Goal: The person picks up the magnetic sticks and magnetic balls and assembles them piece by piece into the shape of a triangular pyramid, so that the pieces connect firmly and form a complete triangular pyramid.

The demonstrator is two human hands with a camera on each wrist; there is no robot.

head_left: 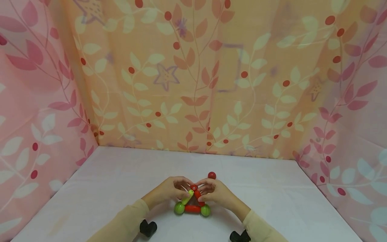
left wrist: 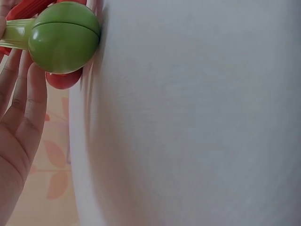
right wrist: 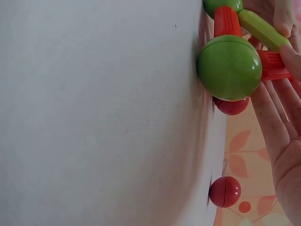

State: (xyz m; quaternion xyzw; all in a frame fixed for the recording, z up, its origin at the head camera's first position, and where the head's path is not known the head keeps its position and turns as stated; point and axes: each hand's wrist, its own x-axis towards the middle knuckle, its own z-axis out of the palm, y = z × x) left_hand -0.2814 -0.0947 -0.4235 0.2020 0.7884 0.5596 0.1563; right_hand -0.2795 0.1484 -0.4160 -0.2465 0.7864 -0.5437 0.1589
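Observation:
Both hands are at a small ball-and-rod toy on the table. Two green balls, a left one point(head_left: 179, 208) and a right one point(head_left: 205, 210), form its near corners, joined by a red rod point(head_left: 192, 209). My left hand point(head_left: 177, 187) pinches a slanting yellow-green rod point(head_left: 187, 197) that rises from the left ball. On the other side my right hand point(head_left: 217, 192) grips a slanting red rod point(right wrist: 273, 66), its thumb across it. The fingertips of both hands come close together at the top, by a red piece point(head_left: 194, 187). Behind the green balls shows a red ball point(right wrist: 231, 106) at table level.
A loose red ball point(head_left: 212, 175) lies on the white tabletop point(head_left: 257, 181) beyond my right hand. Black heart-shaped pieces, one at the left point(head_left: 148, 228) and one at the right point(head_left: 240, 236), show beside the forearms. Leaf-patterned cloth point(head_left: 193, 101) walls the back and sides.

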